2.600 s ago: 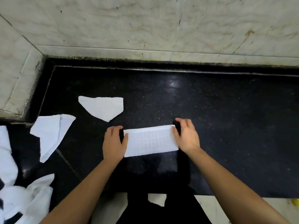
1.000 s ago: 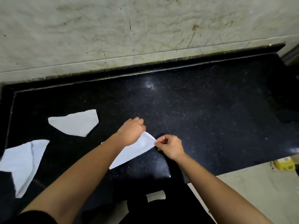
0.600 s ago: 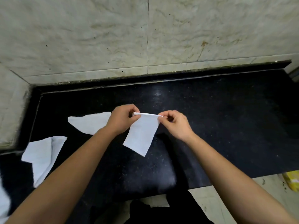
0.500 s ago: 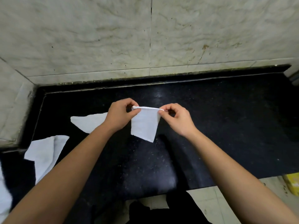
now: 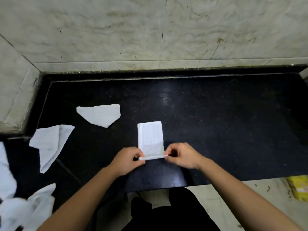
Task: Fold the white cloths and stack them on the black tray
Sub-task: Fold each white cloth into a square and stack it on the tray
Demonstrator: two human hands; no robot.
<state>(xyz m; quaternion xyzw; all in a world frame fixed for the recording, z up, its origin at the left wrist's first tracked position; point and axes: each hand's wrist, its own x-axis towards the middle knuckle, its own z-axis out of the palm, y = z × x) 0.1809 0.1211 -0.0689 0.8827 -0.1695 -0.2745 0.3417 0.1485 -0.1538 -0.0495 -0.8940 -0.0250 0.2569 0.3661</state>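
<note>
A white cloth (image 5: 150,137), folded into a narrow strip, lies on the black counter (image 5: 216,122) and runs away from me. My left hand (image 5: 127,160) pinches its near left corner. My right hand (image 5: 182,155) pinches the near right corner, and the near edge is lifted a little off the counter between them. A folded white cloth (image 5: 100,115) lies to the left, further back. Another white cloth (image 5: 50,142) lies loosely folded at the left edge. No black tray can be made out apart from the counter.
A heap of crumpled white cloths (image 5: 20,209) fills the lower left corner. Marble walls (image 5: 150,30) close the counter at the back and left. A yellow object (image 5: 298,187) lies on the floor at the right, below the counter's front edge.
The cloth hung in the air from both hands half a second ago. Now it is laid flat on the counter pointing away from me, with both hands lower and still pinching its near corners.
</note>
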